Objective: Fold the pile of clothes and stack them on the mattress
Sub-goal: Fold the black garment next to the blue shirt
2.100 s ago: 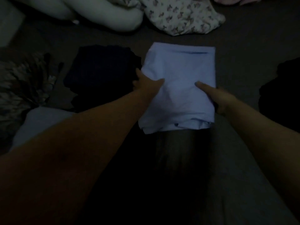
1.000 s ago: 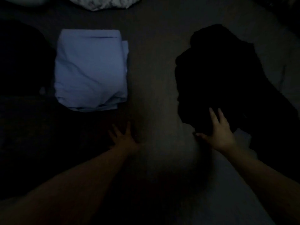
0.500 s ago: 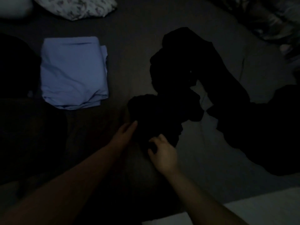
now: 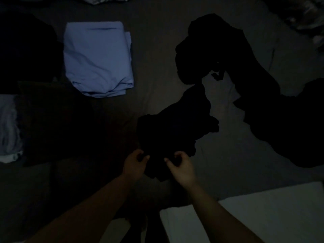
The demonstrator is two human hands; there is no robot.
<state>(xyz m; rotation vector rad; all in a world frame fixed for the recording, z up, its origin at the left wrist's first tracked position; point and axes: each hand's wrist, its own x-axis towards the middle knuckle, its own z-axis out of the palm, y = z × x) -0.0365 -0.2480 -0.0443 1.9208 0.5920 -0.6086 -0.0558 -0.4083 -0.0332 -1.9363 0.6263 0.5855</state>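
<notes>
Folded dark stack (image 4: pixel 26 50): far up and well left of the left hand, nearly lost in shadow; it looks folded and set aside, though its folds cannot be made out.
Pale striped cloth (image 4: pixel 8 127): well left of the left hand, at the frame edge; folded or not, cannot tell.
Folded light-blue rectangular garment (image 4: pixel 97 58): up and left of the left hand, well apart from it, lying flat with its layered edges toward the person; judged finished and parked where it leaves working room.
Dark grey mattress sheet (image 4: pixel 154 58): bare ground between the blue garment and the dark one, likely kept free for spreading.
Left hand (image 4: pixel 134 163): fingers curled, pinching the near edge of the crumpled black garment (image 4: pixel 173 130), probably to find a hem.
Right hand (image 4: pixel 182 166): just right of the left hand, fingers curled on the same near edge, the two apart enough to stretch the cloth flat.
Black garment, remainder: trails up and right from both hands, bunched and unfolded; folding judged only beginning.
Unfolded dark clothes pile (image 4: pixel 280 123): right of the right hand, well apart, awaiting its turn.
White pad edge (image 4: pixel 263 216): below and right of the right hand.
</notes>
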